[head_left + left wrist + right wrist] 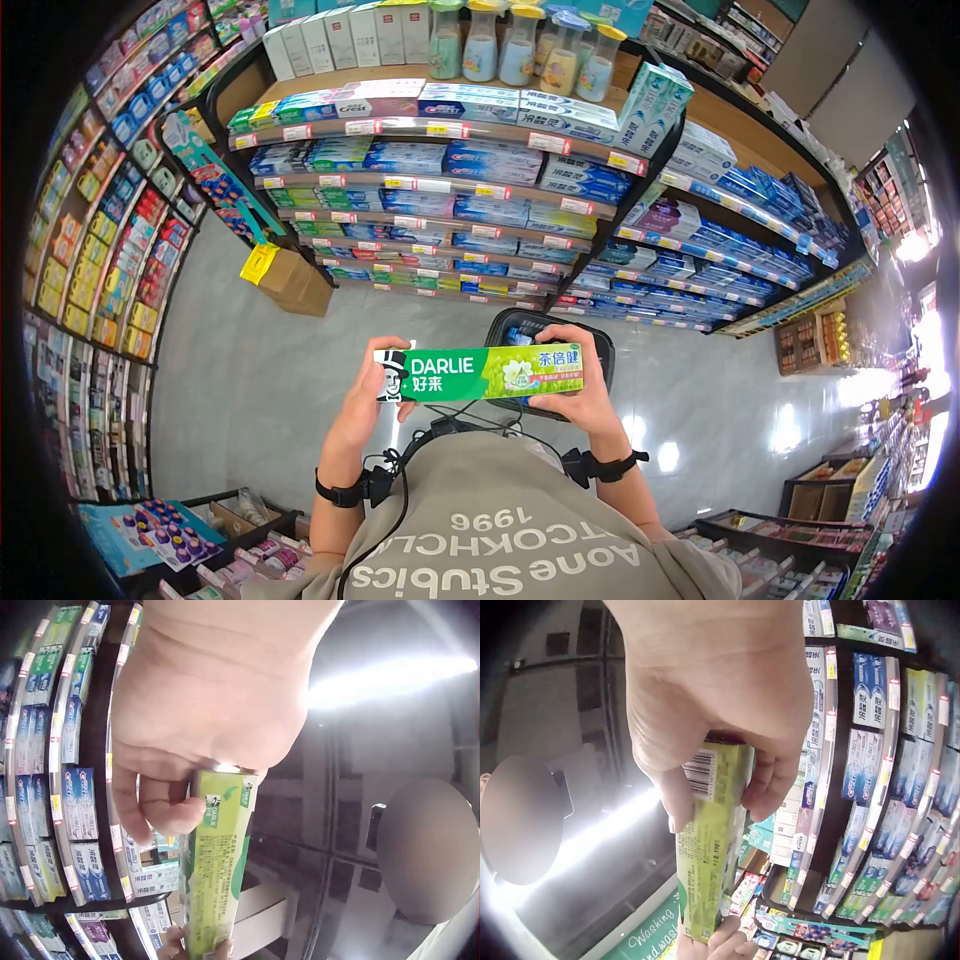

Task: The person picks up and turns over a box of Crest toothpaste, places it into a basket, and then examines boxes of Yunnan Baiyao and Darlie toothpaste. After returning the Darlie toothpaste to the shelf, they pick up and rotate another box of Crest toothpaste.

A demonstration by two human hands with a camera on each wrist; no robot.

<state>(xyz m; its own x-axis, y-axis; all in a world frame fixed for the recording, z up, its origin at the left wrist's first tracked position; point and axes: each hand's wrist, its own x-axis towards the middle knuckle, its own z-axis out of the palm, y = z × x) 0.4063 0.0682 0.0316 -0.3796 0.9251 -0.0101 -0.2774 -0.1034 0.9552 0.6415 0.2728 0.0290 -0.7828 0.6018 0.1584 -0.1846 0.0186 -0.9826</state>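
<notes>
A green Darlie toothpaste box (480, 374) is held level between both hands in the head view, its printed front facing up at the head camera. My left hand (358, 400) grips the end with the top-hatted figure. At the opposite end, the right hand (588, 398) has thumb and fingers on either side of the carton. From the left wrist, the box (217, 862) shows a lime-green side with small print beneath the hand (210, 697). A barcode shows on the box (712, 817) close to the right hand (716, 690) in the right wrist view.
Below the box stands a black basket (603, 340) with blue items inside. Ahead, curved shelves (400, 128) carry rows of toothpaste boxes, with several capped bottles (517, 50) on top. A cardboard box (297, 283) stands on the grey floor (240, 400) at left.
</notes>
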